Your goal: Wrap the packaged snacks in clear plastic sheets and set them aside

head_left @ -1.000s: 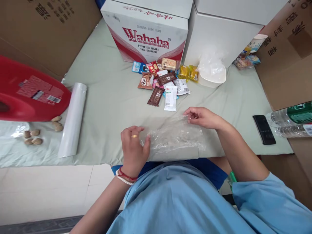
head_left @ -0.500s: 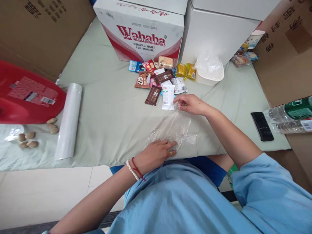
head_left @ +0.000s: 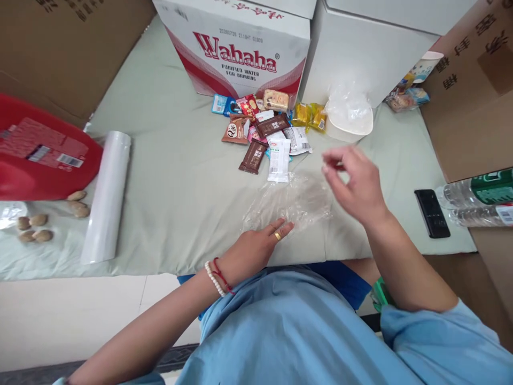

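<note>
A thin clear plastic bag (head_left: 296, 200) lies crumpled on the cloth-covered table in front of me. My left hand (head_left: 266, 240) rests flat on the bag's near left edge, fingers stretched out. Above the bag's right side is my right hand (head_left: 355, 182), raised, slightly blurred, with thumb and forefinger curved and a gap between them; nothing shows in it. Just beyond the bag lies a white snack packet (head_left: 278, 160), and left of it a brown snack packet (head_left: 253, 156). Another brown packet (head_left: 272, 125) tops the pile of wrapped snacks.
A Wahaha carton (head_left: 244, 59) stands behind the snacks. Right of them is a white bowl (head_left: 348, 126) holding clear plastic. A plastic film roll (head_left: 106, 198), walnuts (head_left: 39, 220) and a red container (head_left: 44, 155) are at left. A phone (head_left: 432, 213) and bottles (head_left: 492, 187) lie at right.
My right hand has let go of the bag's far edge and moved up and right. The bag has settled flatter on the table. My left hand stays on it.
</note>
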The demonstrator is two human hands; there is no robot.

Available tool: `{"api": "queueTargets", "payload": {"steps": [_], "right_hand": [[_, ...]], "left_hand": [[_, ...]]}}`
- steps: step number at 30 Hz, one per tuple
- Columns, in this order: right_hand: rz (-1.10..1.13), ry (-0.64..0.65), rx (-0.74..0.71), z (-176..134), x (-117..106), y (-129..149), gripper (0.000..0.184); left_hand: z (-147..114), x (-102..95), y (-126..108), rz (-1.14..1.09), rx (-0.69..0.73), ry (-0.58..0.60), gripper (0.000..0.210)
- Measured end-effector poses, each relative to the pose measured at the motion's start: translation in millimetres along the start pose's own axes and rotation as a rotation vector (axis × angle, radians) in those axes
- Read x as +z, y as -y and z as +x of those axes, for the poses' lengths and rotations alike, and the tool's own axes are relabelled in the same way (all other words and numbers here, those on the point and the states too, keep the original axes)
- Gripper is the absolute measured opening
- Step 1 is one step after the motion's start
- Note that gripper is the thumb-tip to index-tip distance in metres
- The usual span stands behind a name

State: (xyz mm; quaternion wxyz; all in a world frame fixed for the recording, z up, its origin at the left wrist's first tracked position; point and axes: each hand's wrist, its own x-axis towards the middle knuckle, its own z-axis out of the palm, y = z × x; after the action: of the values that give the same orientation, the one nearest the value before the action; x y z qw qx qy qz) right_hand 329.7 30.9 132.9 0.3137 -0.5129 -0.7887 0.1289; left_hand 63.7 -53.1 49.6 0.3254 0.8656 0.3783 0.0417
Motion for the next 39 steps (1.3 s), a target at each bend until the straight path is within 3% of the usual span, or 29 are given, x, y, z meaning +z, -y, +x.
{"api": "queueTargets", "payload": {"steps": [3,5,9,12,14,16,18,20,22,25,28,30,33,39], "right_hand": [[-0.022,0.404,-0.143,-52.7,1.4,14.2,0.033],[-0.033,0.657,-0.125,-84.5,3.0,10.6,0.035],[0.067,0.843,0.063,-129.6,-18.2,-17.5,0.041],[0.165,0.941,0.134,-139.8,-46.7,-35.7,0.045],[0.17,0.906,0.159,-134.0,-58.4,-36.9,0.045],[0.136,0.749,0.177,-120.8,-55.9,-27.8,0.044],[0.109,0.566,0.164,-105.3,-36.0,-11.4,0.042],[0.123,0.465,0.103,-93.5,-0.6,6.8,0.042],[0.121,0.452,0.021,-89.6,42.8,21.8,0.047],[0.044,0.426,-0.026,-97.4,101.1,34.3,0.05],[0.025,0.413,-0.063,-109.1,129.5,37.4,0.052],[0.057,0.404,-0.087,-113.7,130.2,35.7,0.055],[0.097,0.372,-0.098,-118.6,113.1,24.4,0.051],[-0.076,0.224,0.098,-152.0,65.3,-26.6,0.045]], "left_hand": [[-1.7,7.7,3.2,-0.113,0.007,-0.014,0.072],[-4.3,8.4,7.9,-0.204,0.013,-0.082,0.067],[-10.2,2.4,23.3,-0.205,-0.144,-0.247,0.051],[-13.1,0.3,27.5,-0.071,-0.273,-0.251,0.049],[-13.8,3.2,21.7,0.031,-0.307,-0.206,0.046],[-14.1,9.2,9.7,0.121,-0.322,-0.155,0.045],[-15.2,16.1,-5.2,0.18,-0.3,-0.113,0.044],[-17.6,20.7,-19.3,0.224,-0.262,-0.116,0.042],[-20.0,20.8,-30.7,0.274,-0.239,-0.222,0.037],[-16.1,14.6,-41.7,0.322,-0.194,-0.503,0.03],[3.8,10.2,-41.7,0.314,-0.143,-0.63,0.03],[21.7,11.6,-32.2,0.328,-0.177,-0.59,0.037],[38.4,16.7,-5.7,0.344,-0.303,-0.485,0.053],[23.2,18.2,35.2,0.382,-0.385,-0.405,0.06]]}}
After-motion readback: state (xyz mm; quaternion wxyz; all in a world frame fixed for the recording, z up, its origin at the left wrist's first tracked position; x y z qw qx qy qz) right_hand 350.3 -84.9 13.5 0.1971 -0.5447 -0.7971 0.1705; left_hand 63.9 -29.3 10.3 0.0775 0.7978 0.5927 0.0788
